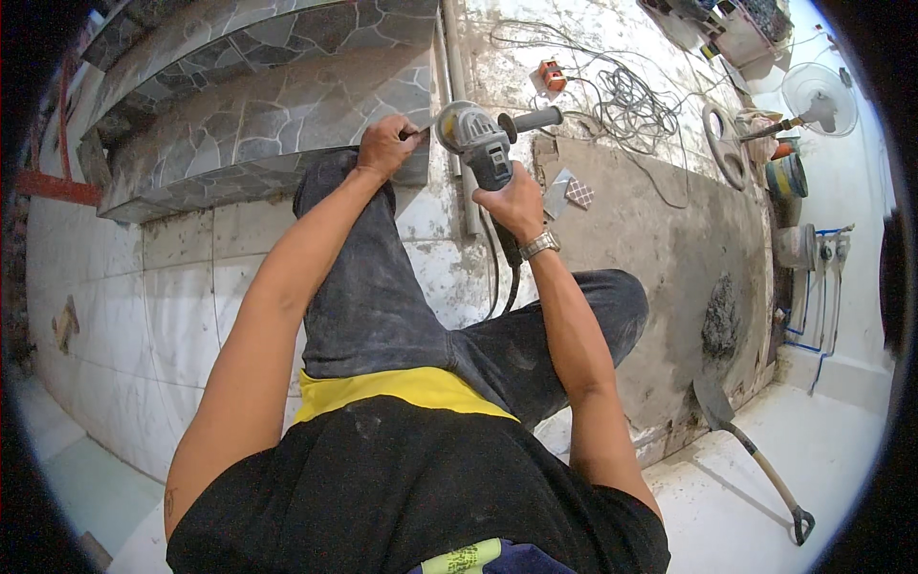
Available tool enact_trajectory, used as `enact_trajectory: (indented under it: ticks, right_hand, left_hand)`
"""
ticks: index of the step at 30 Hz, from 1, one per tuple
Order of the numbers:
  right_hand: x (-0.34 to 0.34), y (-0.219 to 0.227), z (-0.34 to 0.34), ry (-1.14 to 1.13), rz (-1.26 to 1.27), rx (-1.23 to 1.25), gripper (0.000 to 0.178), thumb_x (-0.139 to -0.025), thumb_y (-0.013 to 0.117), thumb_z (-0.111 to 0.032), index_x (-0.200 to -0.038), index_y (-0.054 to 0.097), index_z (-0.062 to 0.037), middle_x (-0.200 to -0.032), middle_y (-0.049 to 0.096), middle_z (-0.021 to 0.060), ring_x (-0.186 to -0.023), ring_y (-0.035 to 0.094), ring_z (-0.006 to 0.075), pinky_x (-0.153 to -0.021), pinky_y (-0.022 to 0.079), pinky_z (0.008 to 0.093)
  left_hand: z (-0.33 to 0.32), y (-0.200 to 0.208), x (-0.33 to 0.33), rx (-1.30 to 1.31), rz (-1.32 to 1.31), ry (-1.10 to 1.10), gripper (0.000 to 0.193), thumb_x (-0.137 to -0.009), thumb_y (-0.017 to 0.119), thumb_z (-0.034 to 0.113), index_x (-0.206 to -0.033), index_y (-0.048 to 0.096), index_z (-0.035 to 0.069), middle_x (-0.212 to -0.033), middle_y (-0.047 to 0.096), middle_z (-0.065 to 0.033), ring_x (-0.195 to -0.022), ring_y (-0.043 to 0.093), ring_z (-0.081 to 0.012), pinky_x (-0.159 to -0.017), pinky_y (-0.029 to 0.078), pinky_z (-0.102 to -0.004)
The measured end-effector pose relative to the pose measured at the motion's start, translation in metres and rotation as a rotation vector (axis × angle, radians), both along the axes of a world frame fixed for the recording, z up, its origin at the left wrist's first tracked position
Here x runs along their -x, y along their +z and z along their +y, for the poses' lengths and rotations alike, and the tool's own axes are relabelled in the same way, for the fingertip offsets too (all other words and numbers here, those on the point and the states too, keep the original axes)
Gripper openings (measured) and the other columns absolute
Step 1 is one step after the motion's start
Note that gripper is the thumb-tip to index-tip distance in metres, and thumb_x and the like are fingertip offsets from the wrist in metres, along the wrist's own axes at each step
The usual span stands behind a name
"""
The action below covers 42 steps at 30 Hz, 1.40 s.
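My right hand (516, 203) grips a grey angle grinder (490, 158) by its body, with a watch on that wrist. The grinder's round guard (459, 124) points left, and its side handle (537, 119) sticks out to the right with no hand on it. My left hand (385, 145) is closed at the end corner of the stone-patterned steps (277, 120). A small dark thing (409, 134) shows at its fingertips, close to the guard; its kind cannot be made out. Whether the disc touches anything is hidden. A dark cord (516, 287) hangs below the grinder.
Tile pieces (579, 192) lie right of the grinder. Beyond are a coiled cable (626, 96) and an orange box (552, 75). A shovel (755, 459) lies by a mortar heap (720, 320) on the right. A fan (819, 99) and bucket (786, 176) stand along the right wall.
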State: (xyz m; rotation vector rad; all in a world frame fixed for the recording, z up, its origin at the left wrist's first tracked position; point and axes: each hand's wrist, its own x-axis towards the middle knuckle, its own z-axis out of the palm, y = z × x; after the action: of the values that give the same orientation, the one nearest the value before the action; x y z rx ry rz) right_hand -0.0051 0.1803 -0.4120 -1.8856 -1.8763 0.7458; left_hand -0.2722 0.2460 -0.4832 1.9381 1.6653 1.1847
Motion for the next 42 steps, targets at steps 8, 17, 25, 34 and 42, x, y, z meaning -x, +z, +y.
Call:
enact_trajectory:
  ticks: [8, 17, 25, 34, 42]
  right_hand:
    - [-0.022, -0.017, 0.007, -0.152, 0.089, -0.053, 0.056, -0.065, 0.084, -0.034, -0.106, 0.068, 0.0007, -0.097, 0.075, 0.0211, -0.088, 0.073, 0.0337, -0.081, 0.056, 0.0431]
    - [-0.036, -0.016, 0.010, -0.186, 0.381, -0.063, 0.055, -0.065, 0.084, -0.030, -0.104, 0.069, 0.0046, -0.096, 0.075, 0.0212, -0.087, 0.072, 0.0349, -0.082, 0.056, 0.0432]
    - [-0.020, 0.014, -0.003, -0.222, 0.524, -0.187, 0.030, -0.071, 0.083, -0.027, -0.080, 0.071, -0.0002, -0.069, 0.070, 0.0064, -0.059, 0.064, 0.0184, -0.059, 0.051, 0.0373]
    - [-0.028, 0.020, -0.020, -0.075, 0.805, 0.078, 0.041, -0.080, 0.085, -0.032, -0.098, 0.071, 0.0019, -0.086, 0.070, 0.0047, -0.072, 0.063, 0.0129, -0.065, 0.052, 0.0320]
    - [-0.025, -0.014, -0.022, -0.120, 1.236, 0.641, 0.030, -0.090, 0.072, -0.021, -0.111, 0.071, 0.0002, -0.097, 0.074, 0.0090, -0.081, 0.072, 0.0207, -0.075, 0.060, 0.0320]
  left_hand:
    - [0.001, 0.002, 0.008, -0.188, 0.059, 0.154, 0.010, -0.084, 0.072, 0.008, -0.094, 0.072, 0.008, -0.100, 0.065, -0.0117, -0.100, 0.066, -0.0346, -0.082, 0.054, -0.0435]
    - [-0.027, 0.005, 0.003, -0.122, 0.187, 0.132, 0.031, -0.080, 0.061, -0.005, -0.107, 0.072, 0.005, -0.115, 0.062, -0.0157, -0.105, 0.064, -0.0365, -0.092, 0.054, -0.0450]
    - [-0.143, 0.005, -0.161, 0.621, -0.596, -0.540, 0.093, -0.075, 0.092, 0.039, -0.145, 0.047, -0.002, -0.139, 0.061, -0.0169, -0.128, 0.058, -0.0252, -0.112, 0.043, -0.0409]
    - [-0.139, 0.000, -0.143, 0.901, -1.057, -0.744, 0.057, -0.080, 0.083, 0.020, -0.129, 0.059, 0.004, -0.113, 0.069, -0.0099, -0.105, 0.069, -0.0229, -0.103, 0.054, -0.0458]
    - [-0.129, -0.031, -0.125, 1.180, -1.668, -0.991, 0.058, -0.083, 0.079, 0.033, -0.128, 0.059, 0.003, -0.103, 0.071, -0.0105, -0.089, 0.071, -0.0252, -0.105, 0.053, -0.0557]
